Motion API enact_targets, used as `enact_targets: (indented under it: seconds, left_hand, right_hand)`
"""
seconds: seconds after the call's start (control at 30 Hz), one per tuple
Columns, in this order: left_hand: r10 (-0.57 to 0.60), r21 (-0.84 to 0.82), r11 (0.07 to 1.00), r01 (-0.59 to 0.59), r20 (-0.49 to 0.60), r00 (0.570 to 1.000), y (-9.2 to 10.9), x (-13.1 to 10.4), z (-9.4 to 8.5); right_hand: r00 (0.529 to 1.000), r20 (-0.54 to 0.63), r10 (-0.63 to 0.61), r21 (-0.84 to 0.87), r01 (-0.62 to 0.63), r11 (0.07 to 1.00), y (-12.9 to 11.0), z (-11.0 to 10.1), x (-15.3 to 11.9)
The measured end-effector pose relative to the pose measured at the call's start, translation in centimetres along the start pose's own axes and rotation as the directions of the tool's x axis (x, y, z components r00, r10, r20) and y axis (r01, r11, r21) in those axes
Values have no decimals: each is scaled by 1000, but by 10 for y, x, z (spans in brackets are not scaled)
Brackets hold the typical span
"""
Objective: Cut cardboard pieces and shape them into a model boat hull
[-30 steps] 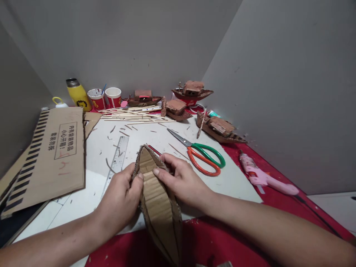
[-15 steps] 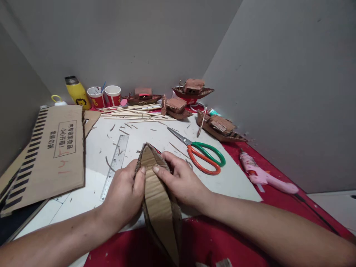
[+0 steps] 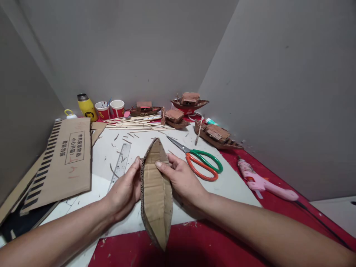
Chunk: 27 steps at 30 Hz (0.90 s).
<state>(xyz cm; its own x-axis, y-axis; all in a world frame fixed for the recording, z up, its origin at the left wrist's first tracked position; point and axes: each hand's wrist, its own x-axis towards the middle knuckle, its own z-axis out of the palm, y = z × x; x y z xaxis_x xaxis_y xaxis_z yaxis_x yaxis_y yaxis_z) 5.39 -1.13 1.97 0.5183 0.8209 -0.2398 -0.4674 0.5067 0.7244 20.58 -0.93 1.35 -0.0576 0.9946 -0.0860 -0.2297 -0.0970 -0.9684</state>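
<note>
A pointed cardboard boat hull point(image 3: 157, 189) is held up in front of me, its hollow side facing me and its tip pointing away. My right hand point(image 3: 183, 178) grips its right wall, thumb pressed inside and fingers behind. Beside the left wall is my left hand point(image 3: 128, 189), thumb raised off the cardboard and palm turned towards the hull; its fingers are partly hidden, and I cannot tell whether they touch it. Scissors point(image 3: 194, 159) with green and orange handles lie just beyond my right hand. A clear ruler point(image 3: 121, 163) lies past my left hand.
Brown model boats point(image 3: 218, 133) stand along the back, near thin wooden sticks point(image 3: 139, 123). Paper cups point(image 3: 117, 108) and a yellow bottle point(image 3: 86, 107) stand back left. Printed cardboard point(image 3: 75, 163) lies left, a pink glue gun point(image 3: 264, 183) right. Grey walls enclose the table.
My left thumb has come off the hull and that hand has loosened to the left. The hull has turned slightly, showing its left wall's edge. My right hand keeps its grip. The view has shifted.
</note>
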Motion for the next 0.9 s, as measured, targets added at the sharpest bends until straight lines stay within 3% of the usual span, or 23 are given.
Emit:
enact_targets:
  seconds: [0.17,0.3,0.43,0.6,0.77,0.9]
  left_hand:
    - [-202,-89,976,197,-57,978,0,-7,9]
    - [-272,-23,962,271,-139,952,6,-11,9]
    - [-356,31,930,367,-173,918,8,-11,11]
    - [-349,30,934,356,-138,927,6,-10,10]
    - [-439,-7,898,440,53,897,6,-8,3]
    - [-438,-5,899,438,25,899,3,-9,2]
  right_hand:
    - [998,57,2,1,-2,1000,2,4,-2]
    - [988,127,86,-9,-86,996,-1,6,-4]
    - [988,139,64,26,-69,997,-2,5,-3]
    - [993,117,14,19,-17,1000,0,2,0]
    - [981,153,122,-46,-116,992,0,2,-4]
    - [987,125,101,-93,-90,992,0,3,-7]
